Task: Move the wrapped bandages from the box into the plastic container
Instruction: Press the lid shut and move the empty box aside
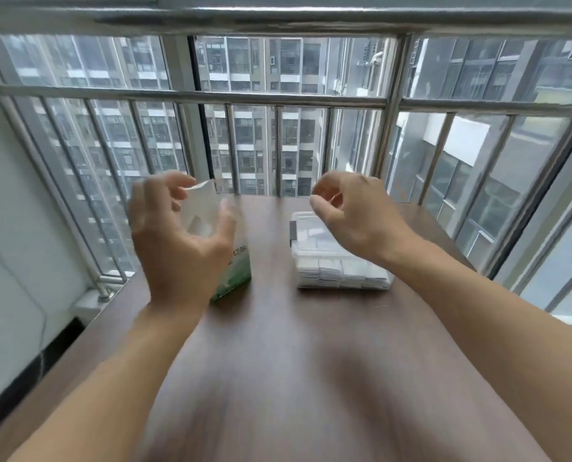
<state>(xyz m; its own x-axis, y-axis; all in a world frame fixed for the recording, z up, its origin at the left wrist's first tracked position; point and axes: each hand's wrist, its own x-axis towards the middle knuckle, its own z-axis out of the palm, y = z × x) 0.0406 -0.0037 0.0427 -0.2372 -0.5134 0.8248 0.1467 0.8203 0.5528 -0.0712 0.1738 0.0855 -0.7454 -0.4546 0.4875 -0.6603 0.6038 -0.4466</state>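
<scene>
A green and white box stands upright on the brown table, its top flap raised. My left hand is blurred and hovers in front of the box's top, fingers spread and curved, thumb at the box's right side; I see no grip on the box. To the right lies a clear plastic container holding several white wrapped bandages. My right hand hangs above the container's far end with loosely curled fingers, thumb apart from the index finger. No bandage shows in either hand.
A metal railing with vertical bars runs along the table's far and right edges, glass and tall buildings behind it. A white wall is to the left. The table's near half is bare brown wood between my forearms.
</scene>
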